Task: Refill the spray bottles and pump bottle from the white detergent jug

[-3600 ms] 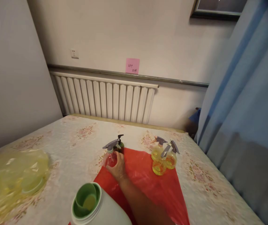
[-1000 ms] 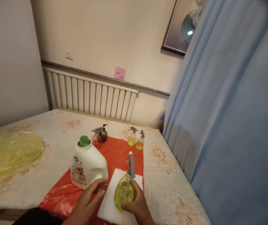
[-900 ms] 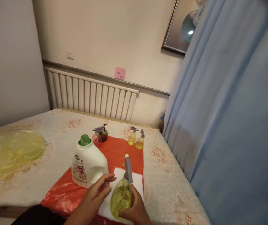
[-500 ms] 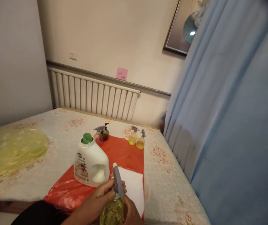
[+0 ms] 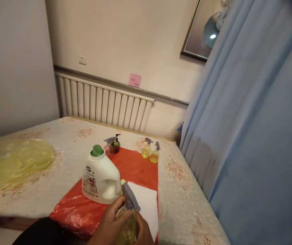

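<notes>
A spray bottle point(image 5: 128, 228) with yellow liquid and a grey trigger head is held upright near the bottom of the view. My left hand point(image 5: 111, 217) grips it from the left, fingers at the neck just under the head. Around the lower right side of the bottle curls my right hand point(image 5: 143, 229). Just beyond stands a white jug point(image 5: 101, 178) with a handle and a green cup-like piece point(image 5: 97, 150) in its mouth. A white sheet or cloth point(image 5: 146, 200) lies behind the hands on a red plastic sheet point(image 5: 138, 166).
Two more yellow spray bottles point(image 5: 150, 154) stand at the far right of the red sheet. A pink spray bottle point(image 5: 109, 149) and a dark green pump bottle point(image 5: 116, 145) are at its far left. Yellow translucent plastic point(image 5: 15, 163) lies leftward. A blue curtain point(image 5: 250, 112) hangs right.
The grey trigger head has turned and leans more to the left at its nozzle. My left hand has shifted right with it. The view has moved slightly.
</notes>
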A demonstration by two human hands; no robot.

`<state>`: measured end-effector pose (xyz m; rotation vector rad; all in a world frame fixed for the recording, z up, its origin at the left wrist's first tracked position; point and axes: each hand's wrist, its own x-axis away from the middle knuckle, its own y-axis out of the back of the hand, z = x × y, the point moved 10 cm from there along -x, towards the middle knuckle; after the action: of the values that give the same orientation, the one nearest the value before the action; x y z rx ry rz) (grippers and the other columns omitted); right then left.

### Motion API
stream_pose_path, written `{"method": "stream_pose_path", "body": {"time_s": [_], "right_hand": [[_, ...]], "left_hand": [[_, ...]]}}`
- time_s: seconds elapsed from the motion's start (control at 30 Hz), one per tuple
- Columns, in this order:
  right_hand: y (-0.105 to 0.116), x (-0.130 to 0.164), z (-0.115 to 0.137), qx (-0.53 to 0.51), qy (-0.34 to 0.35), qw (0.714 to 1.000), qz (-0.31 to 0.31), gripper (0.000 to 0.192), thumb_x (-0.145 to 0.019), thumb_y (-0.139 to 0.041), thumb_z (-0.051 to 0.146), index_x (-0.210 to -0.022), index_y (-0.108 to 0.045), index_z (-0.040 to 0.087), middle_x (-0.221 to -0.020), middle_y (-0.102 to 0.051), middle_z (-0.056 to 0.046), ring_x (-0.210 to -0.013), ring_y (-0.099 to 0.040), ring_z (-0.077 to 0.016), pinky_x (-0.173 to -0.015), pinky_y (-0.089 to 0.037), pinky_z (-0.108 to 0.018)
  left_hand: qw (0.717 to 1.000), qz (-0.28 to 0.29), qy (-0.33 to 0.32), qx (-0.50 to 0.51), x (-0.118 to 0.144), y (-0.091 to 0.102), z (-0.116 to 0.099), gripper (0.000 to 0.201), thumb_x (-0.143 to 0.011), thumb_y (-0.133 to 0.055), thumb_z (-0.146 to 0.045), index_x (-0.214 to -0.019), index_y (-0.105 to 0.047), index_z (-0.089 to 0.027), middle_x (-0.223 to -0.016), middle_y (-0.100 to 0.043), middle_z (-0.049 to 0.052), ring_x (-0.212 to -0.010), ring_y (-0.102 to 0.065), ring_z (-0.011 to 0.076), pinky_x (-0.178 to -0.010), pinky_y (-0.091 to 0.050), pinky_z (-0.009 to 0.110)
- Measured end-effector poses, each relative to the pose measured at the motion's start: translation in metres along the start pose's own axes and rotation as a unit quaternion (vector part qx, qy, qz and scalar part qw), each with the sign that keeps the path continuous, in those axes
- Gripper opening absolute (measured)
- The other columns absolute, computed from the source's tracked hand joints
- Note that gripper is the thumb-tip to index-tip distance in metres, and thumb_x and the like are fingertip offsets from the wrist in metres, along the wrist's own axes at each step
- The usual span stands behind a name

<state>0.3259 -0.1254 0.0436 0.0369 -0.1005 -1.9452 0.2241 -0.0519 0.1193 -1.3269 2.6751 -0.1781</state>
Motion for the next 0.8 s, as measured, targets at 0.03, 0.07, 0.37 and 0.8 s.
{"method": "stream_pose_path", "body": {"time_s": [0.03,0.07,0.37,0.8], "right_hand": [[0.000,0.000,0.001,0.001,0.000,1.000,0.000,0.092,-0.039,-0.087,0.021,-0.128,-0.063,0.026,-0.127,-0.068,-0.008,-0.123,-0.060,-0.0387,-0.102,-0.050,-0.047],[-0.001,0.000,0.002,0.001,0.002,1.000,0.004,0.091,-0.040,-0.087,0.020,-0.128,-0.063,0.026,-0.127,-0.068,-0.008,-0.123,-0.059,-0.0393,-0.102,-0.050,-0.048],[-0.004,-0.008,0.012,0.012,0.024,0.999,0.040,0.088,-0.039,-0.087,0.019,-0.124,-0.067,0.032,-0.120,-0.072,-0.006,-0.127,-0.056,-0.0440,-0.102,-0.053,-0.049],[-0.003,-0.002,0.014,0.039,0.024,0.999,0.013,0.092,-0.044,-0.083,0.015,-0.131,-0.064,0.035,-0.125,-0.071,-0.003,-0.128,-0.056,-0.0427,-0.103,-0.052,-0.049]], "left_hand": [[1.000,-0.023,-0.008,-0.013,0.000,0.002,-0.001,0.027,-0.074,-0.073,-0.036,-0.094,-0.069,-0.019,-0.091,-0.071,0.004,-0.094,-0.065,0.0277,-0.085,-0.051,0.035],[0.998,-0.045,-0.018,-0.026,0.000,0.004,-0.003,0.024,-0.072,-0.074,-0.034,-0.089,-0.068,-0.019,-0.086,-0.071,0.003,-0.090,-0.065,0.0271,-0.082,-0.052,0.034],[0.997,0.073,0.029,0.019,0.000,-0.002,0.006,0.050,-0.081,-0.069,-0.050,-0.122,-0.066,-0.021,-0.115,-0.073,0.008,-0.115,-0.062,0.0321,-0.101,-0.048,0.042],[0.994,0.095,0.038,0.047,0.004,-0.002,0.006,0.055,-0.081,-0.071,-0.055,-0.126,-0.065,-0.025,-0.127,-0.071,0.008,-0.120,-0.061,0.0321,-0.105,-0.046,0.043]]}}
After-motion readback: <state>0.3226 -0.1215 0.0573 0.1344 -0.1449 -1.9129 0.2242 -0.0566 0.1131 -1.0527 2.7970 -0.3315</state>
